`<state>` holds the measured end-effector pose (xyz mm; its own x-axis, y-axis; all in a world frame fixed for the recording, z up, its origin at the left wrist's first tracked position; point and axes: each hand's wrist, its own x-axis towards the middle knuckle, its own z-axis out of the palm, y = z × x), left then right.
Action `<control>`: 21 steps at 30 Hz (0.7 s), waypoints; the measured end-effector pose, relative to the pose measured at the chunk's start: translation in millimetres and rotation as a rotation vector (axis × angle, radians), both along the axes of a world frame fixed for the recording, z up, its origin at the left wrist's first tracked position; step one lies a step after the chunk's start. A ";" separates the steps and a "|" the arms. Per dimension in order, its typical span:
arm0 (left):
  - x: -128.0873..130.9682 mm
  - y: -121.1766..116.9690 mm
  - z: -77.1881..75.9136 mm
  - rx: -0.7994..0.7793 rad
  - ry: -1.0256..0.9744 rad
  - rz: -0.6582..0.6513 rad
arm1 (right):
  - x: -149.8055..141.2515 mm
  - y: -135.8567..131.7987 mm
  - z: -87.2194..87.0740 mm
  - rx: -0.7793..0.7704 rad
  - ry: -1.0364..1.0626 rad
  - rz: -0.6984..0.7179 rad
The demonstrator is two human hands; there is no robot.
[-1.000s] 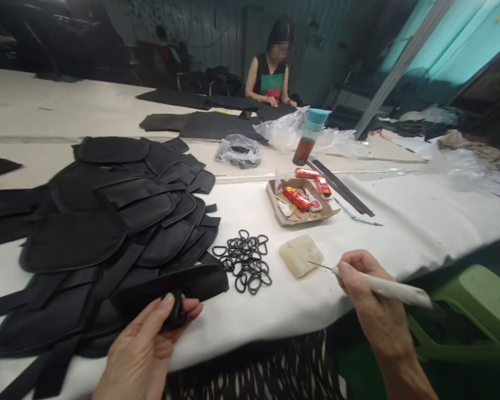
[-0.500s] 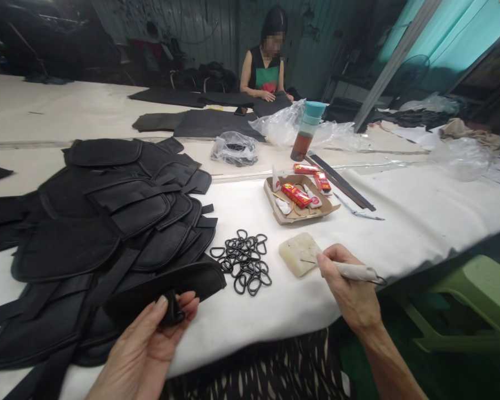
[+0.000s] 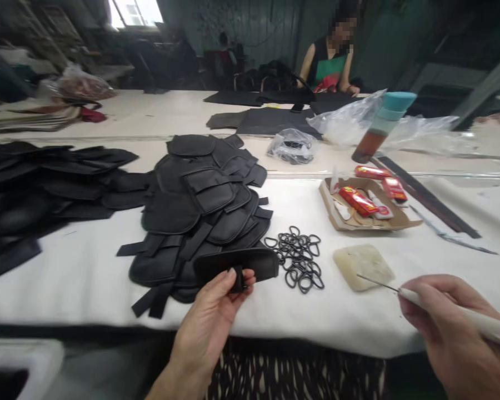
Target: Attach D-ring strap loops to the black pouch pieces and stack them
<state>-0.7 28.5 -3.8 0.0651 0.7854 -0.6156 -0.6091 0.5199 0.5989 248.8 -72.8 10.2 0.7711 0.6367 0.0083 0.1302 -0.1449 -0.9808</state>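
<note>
My left hand (image 3: 216,300) pinches a small folded black strap (image 3: 237,279) on a black leather piece (image 3: 233,261), lifted at the front of a pile of like pieces (image 3: 179,208). My fingers partly cover the fold. In my right hand (image 3: 450,322) is an awl (image 3: 416,297) with a white handle and a thin metal shaft. Its point lies over the near part of a yellowish wax-like block (image 3: 364,264); I cannot tell if it touches. Between the hands lies a heap of black D-rings (image 3: 298,253) on the white tabletop.
Behind the block stands a cardboard tray (image 3: 333,216) with red boxes. A bottle with a blue lid (image 3: 377,128), plastic bags (image 3: 294,145) and dark strips (image 3: 429,194) are farther back. More black pieces (image 3: 45,183) lie left. Another person (image 3: 333,61) sits across the table.
The view has turned left, so the table's things appear farther right. My right hand has drawn back a little and more of the awl's shaft shows. My left hand keeps its hold on the strap.
</note>
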 end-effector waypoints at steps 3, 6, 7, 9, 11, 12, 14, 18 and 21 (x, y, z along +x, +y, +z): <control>-3.3 -2.8 -1.7 0.009 -0.049 -0.039 | -21.1 10.6 -0.8 0.045 0.295 0.167; -6.1 -4.3 -3.2 0.018 -0.073 -0.078 | -52.1 27.1 1.9 0.069 0.445 0.422; -6.9 -4.5 -3.8 0.023 -0.081 -0.088 | -62.4 32.8 2.3 0.080 0.468 0.469; -8.3 -4.7 -5.5 0.039 -0.102 -0.107 | -80.1 42.9 0.6 0.095 0.473 0.521; -9.3 -5.1 -7.4 0.053 -0.127 -0.120 | -92.6 50.5 -4.7 0.092 0.437 0.582; -9.6 -5.4 -8.3 0.060 -0.138 -0.125 | -97.1 53.3 -8.1 0.084 0.412 0.613; -10.2 -6.3 -9.7 0.077 -0.149 -0.136 | -103.0 56.7 -14.8 0.066 0.367 0.643; -10.4 -7.8 -9.9 0.092 -0.153 -0.130 | -107.3 58.9 -21.6 0.044 0.309 0.625; -10.3 -8.3 -9.3 0.092 -0.154 -0.128 | -107.9 60.0 -21.1 0.026 0.276 0.622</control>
